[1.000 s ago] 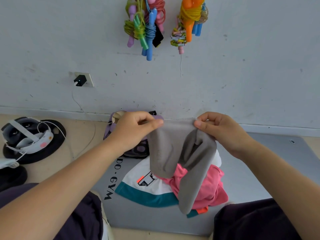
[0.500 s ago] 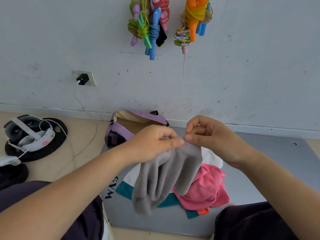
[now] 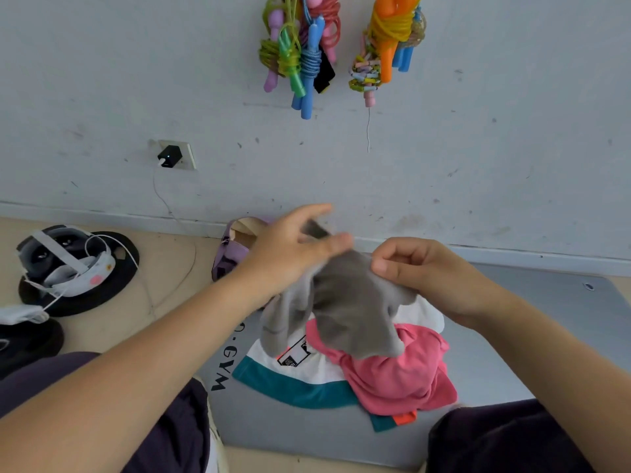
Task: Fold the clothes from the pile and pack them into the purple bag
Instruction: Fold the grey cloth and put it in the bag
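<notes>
Grey cloth (image 3: 345,302) bunches between both hands above the clothes pile (image 3: 341,380); right hand (image 3: 420,271) pinches its edge with curled fingers; left hand (image 3: 290,254) holds it, fingers nearly straight, forearm reaching forward; purple bag (image 3: 227,259) sits behind, against the wall.

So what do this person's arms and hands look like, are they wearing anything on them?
Both forearms are bare, with no sleeves in view. The left hand and right hand wear no gloves, and no rings, watch or bracelets show. Only dark clothing appears, lower down over the legs.
</notes>
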Demonstrator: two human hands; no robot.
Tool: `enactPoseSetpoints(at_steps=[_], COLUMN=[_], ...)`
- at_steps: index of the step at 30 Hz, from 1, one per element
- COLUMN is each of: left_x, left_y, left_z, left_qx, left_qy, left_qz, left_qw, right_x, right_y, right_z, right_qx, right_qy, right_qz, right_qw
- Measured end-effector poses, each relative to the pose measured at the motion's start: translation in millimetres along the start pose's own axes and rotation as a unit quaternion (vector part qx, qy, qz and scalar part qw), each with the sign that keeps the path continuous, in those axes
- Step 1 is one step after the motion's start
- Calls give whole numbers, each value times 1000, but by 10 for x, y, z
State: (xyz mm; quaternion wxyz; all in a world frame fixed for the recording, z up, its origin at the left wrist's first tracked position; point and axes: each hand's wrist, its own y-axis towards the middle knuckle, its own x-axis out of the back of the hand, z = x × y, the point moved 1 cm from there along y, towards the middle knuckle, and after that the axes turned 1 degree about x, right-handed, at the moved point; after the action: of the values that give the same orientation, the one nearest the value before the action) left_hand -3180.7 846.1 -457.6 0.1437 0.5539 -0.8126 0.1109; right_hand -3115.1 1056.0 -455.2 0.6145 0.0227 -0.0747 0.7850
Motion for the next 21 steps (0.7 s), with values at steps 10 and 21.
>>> enactPoseSetpoints(at_steps=[10, 21], left_x=[68, -169], left_y=[131, -23], left_z=[10, 2], left_qx=[-31, 2], left_qy=[-49, 36], left_qz=[-78, 150], left_qw=[995, 988], right_x=[41, -108], right_y=[-26, -46], right_z=[37, 59], right_qx=[-34, -14], right_qy=[-39, -14], right_qz=[13, 20], right_qw=[999, 1000])
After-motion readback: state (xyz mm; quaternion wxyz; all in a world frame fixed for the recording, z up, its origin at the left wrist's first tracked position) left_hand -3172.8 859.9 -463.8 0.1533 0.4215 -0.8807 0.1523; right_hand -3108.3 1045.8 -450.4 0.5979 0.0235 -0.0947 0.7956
